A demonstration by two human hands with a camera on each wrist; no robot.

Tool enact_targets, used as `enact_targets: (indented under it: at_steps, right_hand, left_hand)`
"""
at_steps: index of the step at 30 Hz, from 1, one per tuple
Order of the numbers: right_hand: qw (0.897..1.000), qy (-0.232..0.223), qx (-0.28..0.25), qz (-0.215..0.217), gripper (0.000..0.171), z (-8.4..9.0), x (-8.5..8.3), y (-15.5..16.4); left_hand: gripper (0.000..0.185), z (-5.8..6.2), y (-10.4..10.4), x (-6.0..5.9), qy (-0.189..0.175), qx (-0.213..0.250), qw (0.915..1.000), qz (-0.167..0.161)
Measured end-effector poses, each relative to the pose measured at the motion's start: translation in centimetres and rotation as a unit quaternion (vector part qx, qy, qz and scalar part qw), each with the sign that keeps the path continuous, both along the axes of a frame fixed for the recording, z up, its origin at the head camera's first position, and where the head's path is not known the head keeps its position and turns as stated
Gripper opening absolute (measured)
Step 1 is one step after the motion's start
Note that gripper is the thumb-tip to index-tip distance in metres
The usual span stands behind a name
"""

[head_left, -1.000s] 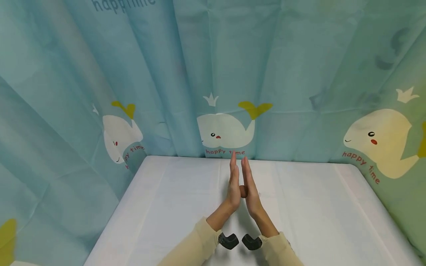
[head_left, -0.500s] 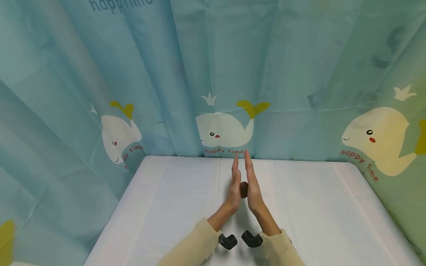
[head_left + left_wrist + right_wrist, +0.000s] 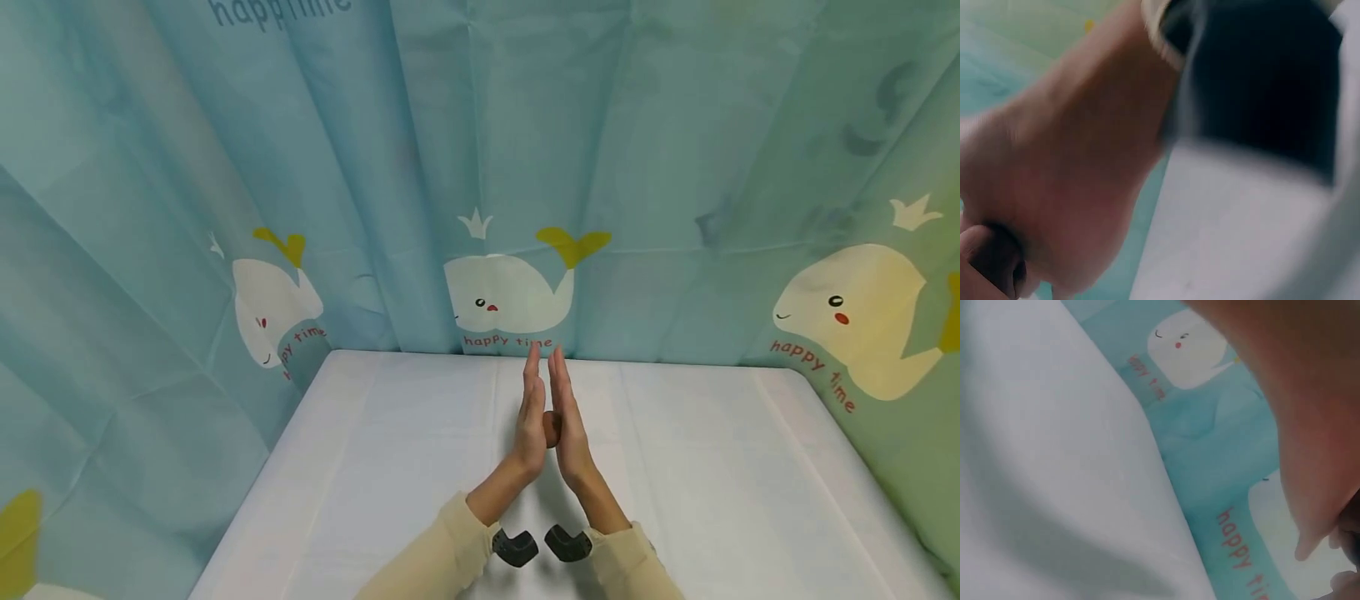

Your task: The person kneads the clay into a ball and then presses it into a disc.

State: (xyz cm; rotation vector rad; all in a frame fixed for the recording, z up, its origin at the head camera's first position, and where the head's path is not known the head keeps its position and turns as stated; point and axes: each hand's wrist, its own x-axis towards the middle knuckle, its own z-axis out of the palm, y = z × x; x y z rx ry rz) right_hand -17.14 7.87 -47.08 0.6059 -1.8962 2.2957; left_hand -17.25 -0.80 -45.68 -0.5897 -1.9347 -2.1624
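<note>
Between my two upright palms sits a small brown ball-like lump [image 3: 552, 429], pressed from both sides. My left hand [image 3: 531, 429] has its fingers straight and pointing away from me, with its palm against the lump. Facing it, my right hand [image 3: 572, 433] is just as straight, its fingertips close to those of the left. In the left wrist view the dark brown lump [image 3: 997, 259] shows at the lower left, partly covered by the hands. The right wrist view catches only a dark edge of the lump [image 3: 1350, 534] at its right border.
A white-covered table [image 3: 420, 417] lies beneath the hands. Behind it hangs a blue-green curtain [image 3: 675, 167] printed with whales, along the table's back and sides. Black devices [image 3: 515, 547] are worn at both wrists, below the cream sleeves [image 3: 442, 546].
The palms rub to and fro against each other: the right hand slid forward past the left, then back a little, while the left edged forward again. The lump stays between them.
</note>
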Motion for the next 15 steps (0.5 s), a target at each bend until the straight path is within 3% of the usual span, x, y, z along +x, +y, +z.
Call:
enact_targets:
  at_steps: [5, 9, 15]
  right_hand:
    - [1.0, -0.002, 0.009, 0.003, 0.055, 0.1, 1.3, -0.6]
    - [1.0, 0.009, 0.027, -0.003, 0.054, 0.3, 2.0, -1.0]
    - [0.999, 0.025, 0.043, -0.022, 0.054, 1.0, 1.6, -1.0]
  left_hand:
    - [0.057, -0.2, -0.6, -1.0, -0.006, -0.008, 0.9996, 0.027]
    - [0.058, -0.6, -0.7, -1.6, 0.007, -0.004, 0.9997, 0.024]
    - [0.06, -1.0, -0.2, -0.8, 0.009, -0.004, 0.9999, 0.004]
